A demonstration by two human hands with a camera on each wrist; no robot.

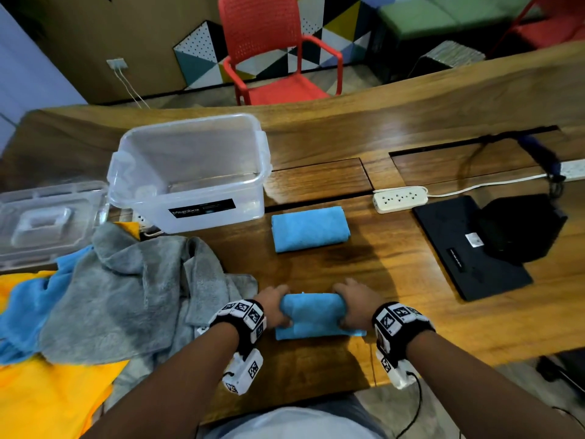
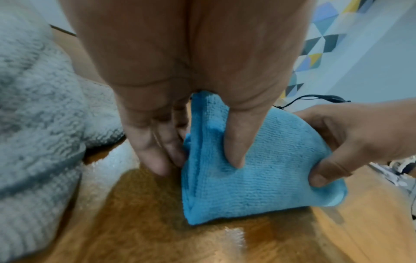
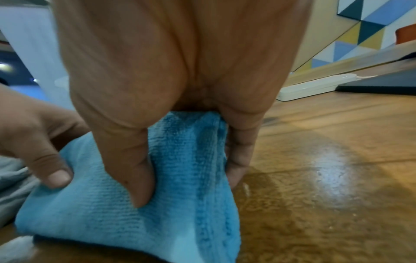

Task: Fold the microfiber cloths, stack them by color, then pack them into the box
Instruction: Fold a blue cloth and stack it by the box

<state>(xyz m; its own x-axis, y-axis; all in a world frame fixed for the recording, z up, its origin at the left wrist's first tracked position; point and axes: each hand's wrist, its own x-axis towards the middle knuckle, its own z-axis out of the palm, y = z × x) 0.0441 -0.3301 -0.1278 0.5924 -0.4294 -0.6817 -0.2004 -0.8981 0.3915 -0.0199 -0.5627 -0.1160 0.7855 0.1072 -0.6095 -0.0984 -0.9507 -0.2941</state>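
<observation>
A folded blue cloth (image 1: 311, 315) lies near the table's front edge between both hands. My left hand (image 1: 272, 307) pinches its left end, thumb on top and fingers under the edge, as the left wrist view shows on the blue cloth (image 2: 258, 169). My right hand (image 1: 353, 307) pinches its right end the same way on the blue cloth (image 3: 171, 178). A second folded blue cloth (image 1: 310, 229) lies farther back. The clear plastic box (image 1: 190, 172) stands open behind at the left. Loose grey cloth (image 1: 126, 289), yellow cloth (image 1: 53, 397) and blue cloth (image 1: 22, 308) are heaped at the left.
The box's clear lid (image 1: 44, 220) lies at the far left. A white power strip (image 1: 400, 199) and a black laptop (image 1: 468, 248) with a dark pouch sit at the right. A red chair (image 1: 275, 55) stands beyond the wooden table (image 1: 380, 258).
</observation>
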